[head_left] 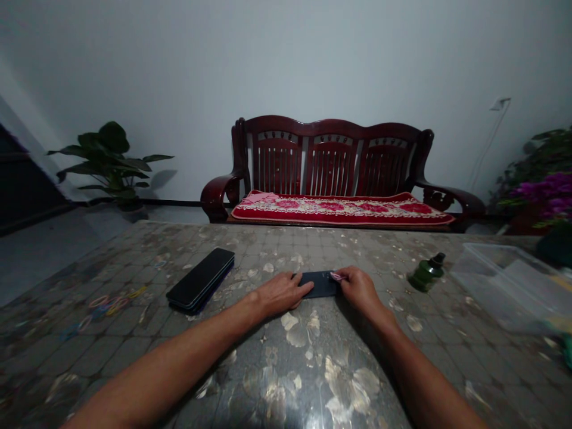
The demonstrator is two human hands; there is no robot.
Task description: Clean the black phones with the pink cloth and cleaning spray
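A dark blue phone point(318, 284) lies flat on the table between my hands, with small pale marks near its right end. My left hand point(286, 292) is closed on the phone's left end, thumb over the near edge and fingers at the far edge. At the other end, my right hand point(357, 285) pinches a small pinkish-white piece point(338, 276) against the phone's right end. Whether that piece is cloth or a band I cannot tell, as the fingers cover most of it. To the left rests a stack of black phones point(203, 277).
Coloured elastic bands point(109, 305) lie at the left. A green bottle with a black top point(426, 273) stands right of my hands, beside a clear plastic box point(491, 292). Beyond the patterned table point(277, 369) is a wooden bench point(333, 155); a potted plant point(114, 158) stands far left.
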